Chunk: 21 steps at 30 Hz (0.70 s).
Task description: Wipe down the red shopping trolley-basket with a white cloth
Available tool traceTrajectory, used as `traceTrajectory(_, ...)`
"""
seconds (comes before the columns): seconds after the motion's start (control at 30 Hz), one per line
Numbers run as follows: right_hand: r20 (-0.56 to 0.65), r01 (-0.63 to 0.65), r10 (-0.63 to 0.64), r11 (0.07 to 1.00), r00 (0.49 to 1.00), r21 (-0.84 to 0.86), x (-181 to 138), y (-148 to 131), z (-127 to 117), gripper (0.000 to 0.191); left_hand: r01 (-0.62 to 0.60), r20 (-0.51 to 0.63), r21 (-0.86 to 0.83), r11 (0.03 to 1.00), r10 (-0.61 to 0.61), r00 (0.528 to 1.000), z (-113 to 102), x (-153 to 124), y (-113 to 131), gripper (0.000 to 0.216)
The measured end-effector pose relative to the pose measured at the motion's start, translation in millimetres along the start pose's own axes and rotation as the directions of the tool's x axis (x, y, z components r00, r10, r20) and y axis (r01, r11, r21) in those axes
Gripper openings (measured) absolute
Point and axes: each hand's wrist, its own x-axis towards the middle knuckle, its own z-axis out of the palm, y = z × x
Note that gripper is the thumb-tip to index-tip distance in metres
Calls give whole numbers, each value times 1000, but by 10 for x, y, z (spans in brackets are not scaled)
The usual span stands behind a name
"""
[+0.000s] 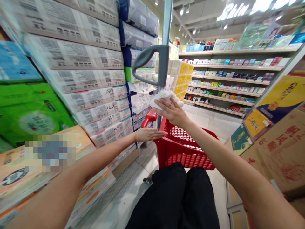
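My right hand (173, 112) lies over a crumpled white cloth (164, 95), with its fingers spread across it. The cloth is up against the upright metal pole (167, 24) of a red shopping cart, just below a grey plastic loop handle (163, 66). My left hand (150, 134) is held flat, fingers straight and together, by the rim of the red basket (164, 156) and the foot of the pole. It holds nothing; whether it touches the rim I cannot tell. A red grip (149, 117) sticks out just above that hand.
Stacked white paper packs (88, 57) rise on the left, with green packs (35, 111) nearer me. Cardboard cartons (278, 149) stand close on the right. Farther back are shelves of small boxes (228, 68) and yellow-and-white packs (184, 76). My knees are against the cart's near side.
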Motion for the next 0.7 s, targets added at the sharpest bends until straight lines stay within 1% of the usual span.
traceTrajectory(0.1, 58, 62, -65, 997, 996, 51, -283, -179, 193, 72, 17, 80, -86, 996, -10, 997, 72, -26, 42, 59)
traceTrajectory(0.2, 121, 164, -170, 985, 978, 59, -481, -270, 296, 66, 33, 178, -166, 986, -3, 984, 133, -44, 79, 62)
traceTrajectory(0.27, 151, 237, -240, 971, 959, 39, -517, -250, 288, 61, 34, 211, -178, 983, 5, 977, 140, -44, 87, 63)
traceTrajectory(0.37, 175, 306, -305, 952, 936, 21, -410, -102, 151, 63, 15, 209, -128, 992, 12, 978, 105, -27, 72, 65)
traceTrajectory(0.43, 179, 295, -294, 955, 939, 17, -255, 45, -7, 68, 6, 159, -69, 998, 5, 987, 72, -13, 50, 64)
traceTrajectory(0.57, 102, 160, -158, 987, 982, -9, 113, 309, -317, 75, 5, 24, 7, 1000, -5, 1000, 20, 5, 4, 62)
traceTrajectory(0.63, 58, 110, -109, 994, 992, -7, 236, 363, -384, 75, 1, 0, 40, 999, -1, 1000, 5, 7, -10, 62)
traceTrajectory(0.7, 27, 75, -75, 997, 997, -8, 267, 340, -364, 75, -13, 8, 86, 996, 13, 1000, 0, 5, -13, 61)
